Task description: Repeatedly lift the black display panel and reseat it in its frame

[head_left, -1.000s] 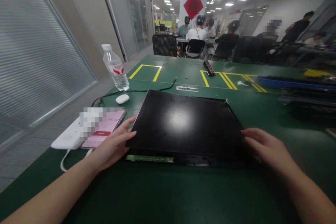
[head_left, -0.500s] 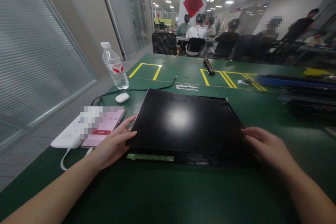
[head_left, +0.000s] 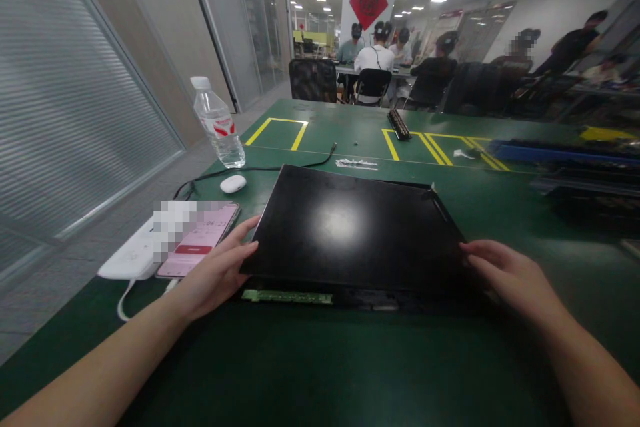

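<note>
A flat black display panel [head_left: 360,227] with a shiny face lies at a slight slant over a black frame, in the middle of the head view. A green circuit strip [head_left: 287,297] shows below its near edge. My left hand [head_left: 220,270] grips the panel's left edge, thumb on top and the other fingers partly hidden. At the right edge, my right hand [head_left: 507,273] pinches the panel between thumb and fingers; its lower fingers are in shadow.
On the left stand a water bottle [head_left: 219,123], a white earbud case [head_left: 233,184], a lit phone [head_left: 200,240] and a white power bank [head_left: 133,250]. A black cable [head_left: 270,168] runs behind the panel. Dark and blue parts [head_left: 575,153] lie right. People [head_left: 375,57] sit far back.
Both hands keep their hold on the panel, which stays almost in place. The whole view has shifted very slightly.
</note>
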